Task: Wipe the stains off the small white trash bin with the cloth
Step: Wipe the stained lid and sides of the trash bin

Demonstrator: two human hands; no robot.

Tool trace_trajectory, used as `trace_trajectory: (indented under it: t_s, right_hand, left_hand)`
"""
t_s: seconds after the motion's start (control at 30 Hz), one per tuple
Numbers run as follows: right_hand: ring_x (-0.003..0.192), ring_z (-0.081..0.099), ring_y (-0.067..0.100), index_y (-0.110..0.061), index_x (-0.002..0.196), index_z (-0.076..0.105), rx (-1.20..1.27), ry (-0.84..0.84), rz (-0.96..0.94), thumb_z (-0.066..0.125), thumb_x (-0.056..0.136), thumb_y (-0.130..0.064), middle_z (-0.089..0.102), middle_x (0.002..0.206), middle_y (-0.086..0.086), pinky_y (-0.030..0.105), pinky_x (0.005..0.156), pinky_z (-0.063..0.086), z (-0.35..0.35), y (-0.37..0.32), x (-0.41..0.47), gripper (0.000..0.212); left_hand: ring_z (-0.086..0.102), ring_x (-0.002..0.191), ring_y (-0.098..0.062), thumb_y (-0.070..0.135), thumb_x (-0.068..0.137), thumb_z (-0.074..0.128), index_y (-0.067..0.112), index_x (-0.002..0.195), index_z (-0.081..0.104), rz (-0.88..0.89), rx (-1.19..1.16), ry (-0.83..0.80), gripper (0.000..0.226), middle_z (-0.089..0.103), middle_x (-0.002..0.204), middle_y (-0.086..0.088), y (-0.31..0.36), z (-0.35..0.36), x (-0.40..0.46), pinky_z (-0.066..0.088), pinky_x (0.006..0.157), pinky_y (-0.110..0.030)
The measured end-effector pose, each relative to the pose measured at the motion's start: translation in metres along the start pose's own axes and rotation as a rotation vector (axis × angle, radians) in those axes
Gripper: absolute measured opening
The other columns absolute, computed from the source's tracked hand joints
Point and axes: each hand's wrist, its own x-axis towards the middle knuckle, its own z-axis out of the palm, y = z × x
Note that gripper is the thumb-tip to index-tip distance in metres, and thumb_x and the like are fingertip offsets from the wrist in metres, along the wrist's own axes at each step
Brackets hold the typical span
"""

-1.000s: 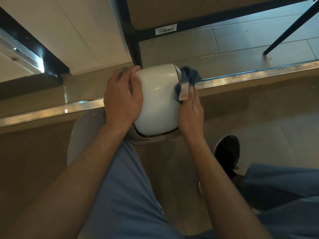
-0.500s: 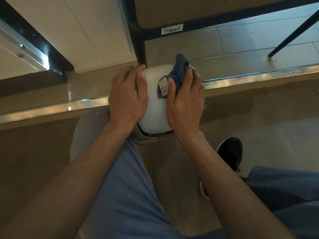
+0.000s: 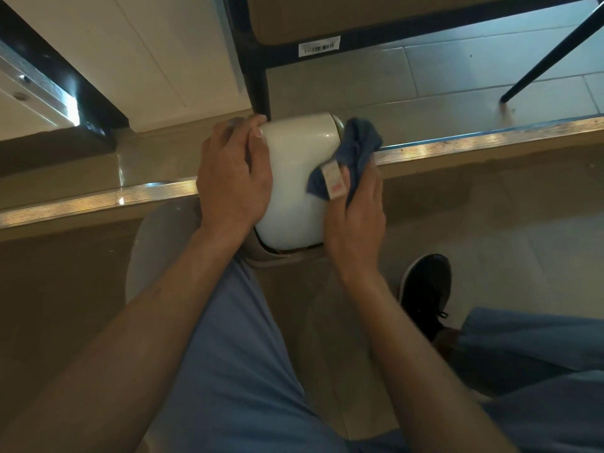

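Observation:
The small white trash bin point(image 3: 295, 178) lies tilted on its side on the floor, its smooth rounded wall facing up. My left hand point(image 3: 233, 173) grips its left side, fingers curled over the far top edge. A blue cloth point(image 3: 354, 155) with a white and red label is bunched against the bin's right side. My right hand point(image 3: 356, 217) holds that cloth, pressing it to the right wall. The bin's beige lid rim point(image 3: 277, 258) shows at the near end.
A metal threshold strip point(image 3: 457, 143) runs across the floor behind the bin. A black table leg point(image 3: 258, 83) stands just behind it, and a slanted chair leg point(image 3: 549, 53) at the far right. My black shoe point(image 3: 426, 294) and blue trouser legs fill the near floor.
My right hand has slid with the cloth from the top of the bin down to its right side. The left hand has kept its grip on the left side.

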Motion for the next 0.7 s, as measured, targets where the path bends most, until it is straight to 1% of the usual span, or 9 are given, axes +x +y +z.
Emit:
trace_trajectory:
  t_s: [0.13,0.23,0.33,0.37,0.47,0.53,0.6,0.63,0.7]
  right_hand:
    - [0.147,0.036,0.031,-0.004,0.156,0.028,0.083,0.030,0.146,0.039,0.106,-0.039,0.037,0.158,0.016,0.054,0.116,0.035,0.002,0.024,-0.049,0.062]
    - [0.142,0.041,0.034,-0.003,0.150,0.036,0.095,0.053,0.159,0.035,0.107,-0.040,0.043,0.151,0.017,0.054,0.115,0.037,0.002,0.019,-0.037,0.056]
    - [0.125,0.055,0.027,-0.013,0.137,0.050,0.069,0.040,0.136,0.033,0.109,-0.040,0.057,0.131,0.005,0.040,0.103,0.045,-0.001,0.010,-0.002,0.042]
    - [0.118,0.058,0.024,-0.016,0.132,0.054,0.067,0.003,0.148,0.031,0.109,-0.041,0.060,0.125,0.003,0.040,0.098,0.046,-0.004,0.008,0.011,0.041]
    - [0.113,0.057,0.027,-0.019,0.115,0.056,0.081,-0.169,0.214,0.023,0.110,-0.036,0.059,0.120,0.007,0.038,0.089,0.042,-0.012,-0.001,0.054,0.037]
    - [0.121,0.053,0.032,-0.018,0.121,0.055,0.104,-0.240,0.208,0.021,0.111,-0.028,0.057,0.130,0.015,0.036,0.091,0.038,-0.013,-0.006,0.072,0.037]
    - [0.131,0.049,0.035,-0.013,0.135,0.052,0.136,-0.243,0.204,0.019,0.111,-0.028,0.053,0.140,0.019,0.039,0.100,0.039,-0.013,-0.008,0.068,0.043]
    - [0.130,0.050,0.035,-0.016,0.134,0.053,0.140,-0.223,0.217,0.019,0.111,-0.029,0.054,0.137,0.018,0.040,0.101,0.041,-0.013,-0.005,0.057,0.042]
    - [0.114,0.058,0.030,-0.021,0.115,0.056,0.140,-0.170,0.244,0.024,0.111,-0.027,0.060,0.117,0.010,0.042,0.094,0.046,-0.013,0.008,0.028,0.032]
  left_hand:
    - [0.060,0.117,-0.027,0.028,0.107,0.041,0.017,0.131,0.067,0.004,-0.004,0.019,0.038,0.064,0.126,-0.009,0.000,0.000,-0.002,0.042,0.100,-0.031]
    - [0.059,0.118,-0.028,0.029,0.106,0.039,0.016,0.132,0.066,0.004,0.001,0.011,0.039,0.064,0.128,-0.010,0.002,0.001,-0.001,0.043,0.101,-0.034]
    - [0.058,0.119,-0.030,0.029,0.107,0.038,0.016,0.134,0.065,-0.002,0.012,0.011,0.040,0.064,0.129,-0.010,0.003,0.003,-0.002,0.044,0.102,-0.036]
    - [0.058,0.119,-0.029,0.029,0.107,0.038,0.016,0.134,0.065,-0.005,0.014,0.014,0.040,0.063,0.129,-0.010,0.003,0.003,-0.003,0.044,0.102,-0.036]
    - [0.058,0.120,-0.028,0.031,0.107,0.037,0.017,0.134,0.064,-0.003,0.021,0.013,0.041,0.063,0.130,-0.009,0.002,0.003,-0.003,0.043,0.101,-0.035]
    - [0.057,0.120,-0.027,0.032,0.107,0.036,0.018,0.134,0.064,-0.005,0.022,0.008,0.042,0.062,0.131,-0.008,0.002,0.003,-0.003,0.043,0.101,-0.034]
    - [0.057,0.120,-0.027,0.032,0.107,0.036,0.019,0.134,0.064,-0.005,0.023,0.003,0.041,0.062,0.132,-0.007,0.002,0.003,-0.004,0.043,0.101,-0.034]
    - [0.057,0.120,-0.026,0.033,0.107,0.036,0.019,0.134,0.064,0.000,0.024,0.003,0.041,0.062,0.132,-0.007,0.002,0.002,-0.004,0.043,0.100,-0.033]
    - [0.058,0.120,-0.026,0.034,0.107,0.036,0.020,0.134,0.065,0.008,0.023,0.001,0.042,0.062,0.132,-0.005,0.003,0.002,-0.004,0.043,0.099,-0.032]
